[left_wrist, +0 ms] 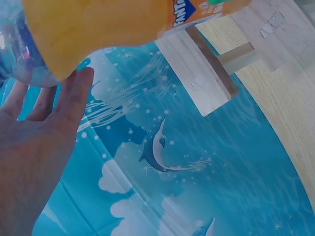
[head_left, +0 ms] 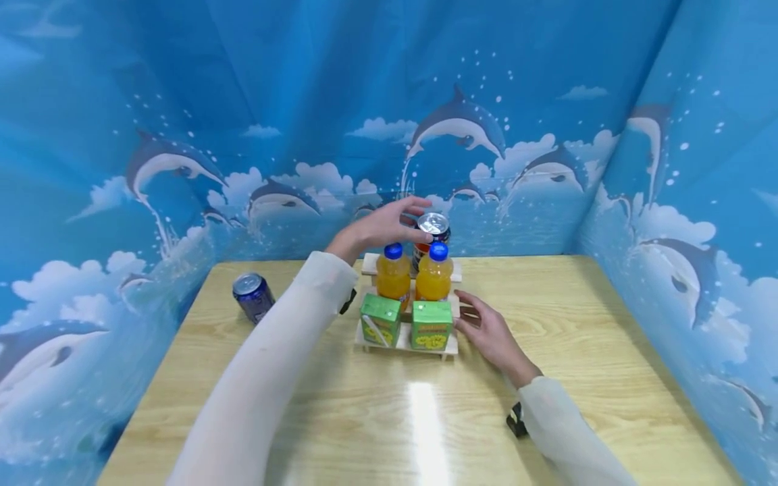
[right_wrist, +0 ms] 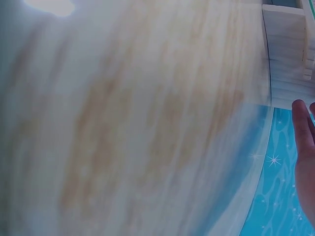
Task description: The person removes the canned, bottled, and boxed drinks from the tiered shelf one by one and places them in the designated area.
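Note:
A stepped wooden rack [head_left: 404, 342] stands on the table, its top step at the back. My left hand [head_left: 389, 223] reaches over the left side and grips a dark can [head_left: 440, 235] at the back right, thumb in front, fingers behind. In the left wrist view an orange soda bottle [left_wrist: 113, 24] hides the fingertips and the can. My right hand [head_left: 489, 334] holds the rack's right end, fingers and thumb at the middle step. Two orange bottles with blue caps, one on the left [head_left: 394, 273], one on the right [head_left: 434, 275], stand upright on the middle step.
Two green juice boxes, left [head_left: 380, 320] and right [head_left: 431, 327], stand on the lowest step. A dark blue can [head_left: 253, 297] is on the table at the left, beside my left sleeve [head_left: 286, 344]. A blue dolphin-print curtain [head_left: 340, 88] encloses the table's back and sides.

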